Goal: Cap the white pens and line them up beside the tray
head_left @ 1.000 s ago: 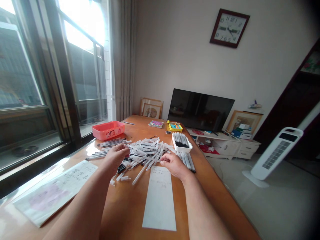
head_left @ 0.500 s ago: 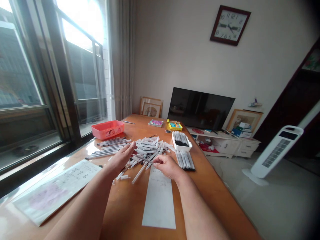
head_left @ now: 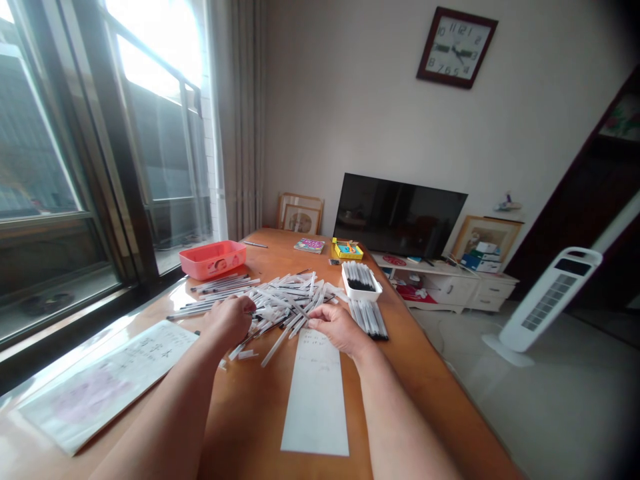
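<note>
A loose pile of translucent white pen tubes and thin dark pen parts [head_left: 285, 300] lies mid-table. My right hand [head_left: 336, 325] is at the pile's right edge, thumb and fingertips pinched on a thin pen [head_left: 301, 311] that slants up to the left over the pile. My left hand [head_left: 229, 321] is at the pile's left side, fingers curled down; what they hold, if anything, is hidden. Below my right hand lies a long white paper strip [head_left: 315, 400] with faint writing. Beside my left hand are rows of dark-tipped pens [head_left: 200, 305].
A white box of black-ended pens [head_left: 361, 292] stands right of the pile, with more pens [head_left: 369, 320] before it. A red plastic basket [head_left: 213, 259] is back left, a writing booklet [head_left: 107, 387] front left. Farther back are a yellow box [head_left: 347, 249] and a colourful book [head_left: 309, 245].
My left hand has drawn back left and down from the pen, its fingers going from extended to curled. My right hand stays nearly in place, and the pen in it now points more upward.
</note>
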`<state>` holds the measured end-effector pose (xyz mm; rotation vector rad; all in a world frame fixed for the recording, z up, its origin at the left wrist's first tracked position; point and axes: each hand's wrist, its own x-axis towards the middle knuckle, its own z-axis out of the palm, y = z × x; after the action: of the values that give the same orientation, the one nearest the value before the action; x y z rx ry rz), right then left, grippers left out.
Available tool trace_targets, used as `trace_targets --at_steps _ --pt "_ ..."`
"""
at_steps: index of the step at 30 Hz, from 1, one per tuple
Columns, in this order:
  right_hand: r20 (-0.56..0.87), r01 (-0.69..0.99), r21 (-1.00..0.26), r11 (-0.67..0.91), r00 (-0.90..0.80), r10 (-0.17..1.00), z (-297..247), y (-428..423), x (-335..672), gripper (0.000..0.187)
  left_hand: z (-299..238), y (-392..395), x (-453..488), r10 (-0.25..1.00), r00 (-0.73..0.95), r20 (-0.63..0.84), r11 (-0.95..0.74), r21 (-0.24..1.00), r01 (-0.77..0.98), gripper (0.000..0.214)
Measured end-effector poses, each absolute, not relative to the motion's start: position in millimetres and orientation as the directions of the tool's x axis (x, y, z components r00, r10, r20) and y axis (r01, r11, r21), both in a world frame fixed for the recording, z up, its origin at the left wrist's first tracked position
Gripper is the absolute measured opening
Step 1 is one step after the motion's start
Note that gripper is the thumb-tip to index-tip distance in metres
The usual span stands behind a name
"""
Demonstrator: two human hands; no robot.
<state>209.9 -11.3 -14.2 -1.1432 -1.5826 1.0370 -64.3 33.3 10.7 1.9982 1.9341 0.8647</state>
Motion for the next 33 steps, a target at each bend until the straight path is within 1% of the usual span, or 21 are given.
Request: trace_targets --at_steps 2,3,5,9,12,14,16,17,18,20,21,23,24,25,27,29,31,33 --pt "0.193 0.2 -0.954 0.225 -0.169 0.967 -15 -11 210 0.02 11 30 -64 0.975 0.036 0.219 -0.117 0.37 0.922 0.031" --pt "0.196 0.194 -0.954 0.228 -0.17 0.966 -15 -11 211 0.02 11 28 -62 0.979 0.068 0.194 -0.125 0.302 0.945 0.033" --pt "0.199 0.188 -0.955 0.23 -0.171 0.965 -16 -10 211 0.021 12 24 -59 0.983 0.099 0.155 -0.132 0.222 0.966 0.032" --pt "0.197 0.186 -0.956 0.228 -0.171 0.965 -15 -10 212 0.02 13 21 -56 0.986 0.116 0.121 -0.134 0.159 0.978 0.028" --pt "0.203 0.174 -0.957 0.234 -0.18 0.962 -15 -10 212 0.02 10 24 -59 0.984 0.126 0.124 -0.144 0.147 0.979 0.028" --pt "0.204 0.173 -0.956 0.235 -0.182 0.962 -15 -10 212 0.02 7 28 -61 0.981 0.134 0.139 -0.156 0.16 0.975 0.028" --pt "0.199 0.179 -0.956 0.231 -0.178 0.964 -15 -10 211 0.019 4 32 -62 0.976 0.138 0.169 -0.172 0.207 0.963 0.026" --pt "0.196 0.182 -0.957 0.228 -0.177 0.965 -14 -10 211 0.019 3 34 -62 0.972 0.137 0.19 -0.183 0.251 0.95 0.024" --pt "0.193 0.185 -0.957 0.225 -0.175 0.965 -14 -11 211 0.019 3 35 -62 0.969 0.127 0.213 -0.192 0.318 0.929 0.023" --pt "0.188 0.193 -0.956 0.221 -0.174 0.967 -13 -12 210 0.018 5 36 -59 0.967 0.075 0.242 -0.195 0.519 0.832 0.026" --pt "0.183 0.197 -0.956 0.217 -0.174 0.968 -12 -13 209 0.018 7 35 -57 0.97 0.046 0.237 -0.192 0.641 0.743 0.03" --pt "0.173 0.207 -0.956 0.209 -0.178 0.969 -11 -14 208 0.017 12 31 -53 0.981 0.016 0.192 -0.175 0.856 0.486 0.038" --pt "0.169 0.213 -0.955 0.207 -0.184 0.968 -11 -14 207 0.017 15 29 -51 0.987 0.024 0.162 -0.16 0.927 0.34 0.041" --pt "0.164 0.219 -0.954 0.205 -0.191 0.968 -11 -14 205 0.017 17 28 -50 0.99 0.037 0.133 -0.138 0.97 0.201 0.043" --pt "0.154 0.225 -0.953 0.201 -0.209 0.966 -12 -14 203 0.017 20 26 -48 0.996 0.045 0.078 -0.077 0.997 -0.025 0.043" --pt "0.142 0.221 -0.956 0.194 -0.228 0.963 -14 -14 200 0.017 21 25 -46 0.999 0.028 0.03 -0.025 0.985 -0.172 0.041" --pt "0.13 0.228 -0.956 0.187 -0.241 0.962 -14 -14 198 0.017 20 26 -45 1.0 0.012 0.004 -0.001 0.966 -0.257 0.04" --pt "0.122 0.25 -0.951 0.184 -0.244 0.962 -14 -14 196 0.016 20 25 -45 1.0 0.014 -0.006 0.01 0.955 -0.298 0.039"
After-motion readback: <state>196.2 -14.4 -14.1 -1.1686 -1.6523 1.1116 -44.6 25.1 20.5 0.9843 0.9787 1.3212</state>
